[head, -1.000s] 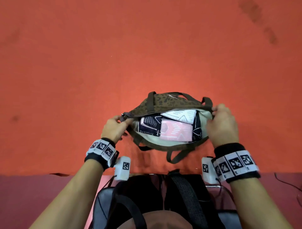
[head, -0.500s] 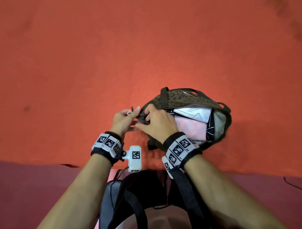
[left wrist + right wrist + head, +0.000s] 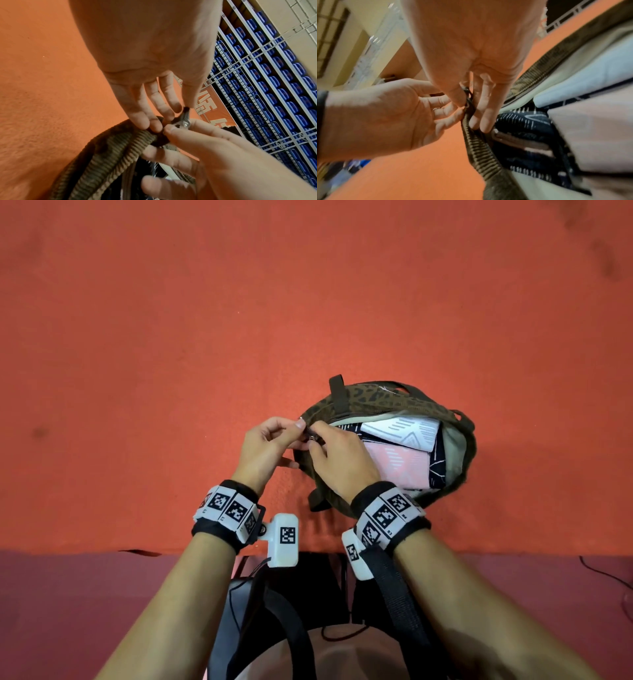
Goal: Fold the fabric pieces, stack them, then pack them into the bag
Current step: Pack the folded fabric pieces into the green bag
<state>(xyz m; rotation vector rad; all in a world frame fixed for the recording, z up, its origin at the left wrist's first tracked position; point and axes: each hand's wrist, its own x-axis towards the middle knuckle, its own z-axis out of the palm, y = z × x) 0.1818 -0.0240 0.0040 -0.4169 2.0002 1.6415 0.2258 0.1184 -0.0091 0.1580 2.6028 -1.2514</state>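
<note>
A brown leopard-print corduroy bag (image 3: 387, 402) lies on the orange table with its mouth wide. Inside it sit folded fabric pieces: a white one (image 3: 400, 431), a pink one (image 3: 397, 470) and a dark patterned one (image 3: 437, 470). Both hands meet at the bag's left end. My left hand (image 3: 300, 436) pinches the fabric tab at the zip's end (image 3: 186, 108). My right hand (image 3: 315, 438) pinches the metal zip slider (image 3: 183, 121), also seen as the slider (image 3: 468, 103) in the right wrist view. The open zip teeth (image 3: 477, 147) run down from it.
The orange felt table top (image 3: 308, 302) spreads all around the bag; its front edge (image 3: 137, 551) lies near my wrists. A black chest harness (image 3: 274, 628) hangs below. A thin cable (image 3: 603, 573) lies at the right. Wire shelving with blue bins (image 3: 265, 81) stands beyond.
My right hand left the bag's right end and crossed to the left end, where it now pinches the zip slider beside my left hand. The bag sits further right in view.
</note>
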